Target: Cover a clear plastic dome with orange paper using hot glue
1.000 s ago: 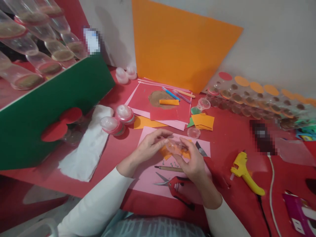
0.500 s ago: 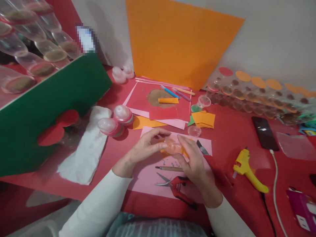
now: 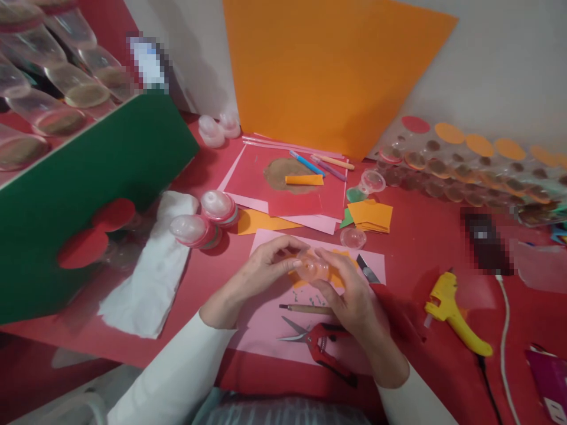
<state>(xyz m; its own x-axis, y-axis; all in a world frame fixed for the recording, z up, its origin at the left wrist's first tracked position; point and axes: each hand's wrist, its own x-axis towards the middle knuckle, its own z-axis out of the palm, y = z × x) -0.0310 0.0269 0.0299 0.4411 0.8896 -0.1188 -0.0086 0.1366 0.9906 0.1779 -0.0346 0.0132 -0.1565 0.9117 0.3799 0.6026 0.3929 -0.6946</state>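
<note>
Between my two hands is a clear plastic cup-like piece (image 3: pixel 312 267), held low over a pink sheet (image 3: pixel 261 330). My left hand (image 3: pixel 274 260) grips its left side with thumb and fingers. On the other side, my right hand (image 3: pixel 348 289) has its fingertips and thumb around it. Orange paper (image 3: pixel 341 265) lies just behind and beneath the piece. Nearer me on the sheet are a thin wooden-handled tool (image 3: pixel 305 309), partly behind my right hand, and red-handled pruning shears (image 3: pixel 319 345). A dark blade (image 3: pixel 367 268) rests at the sheet's right edge.
A yellow glue gun (image 3: pixel 456 313) lies right, with its cord. Clear cups with red rims (image 3: pixel 195 230) stand left beside a white cloth (image 3: pixel 155 271) and green box (image 3: pixel 110 189). Orange paper squares (image 3: pixel 372 215) and pens (image 3: pixel 305 162) lie behind; an orange board (image 3: pixel 328 77) stands upright.
The view has shifted slightly. Both hands stay around the clear plastic piece, which appears turned a little between the fingers.
</note>
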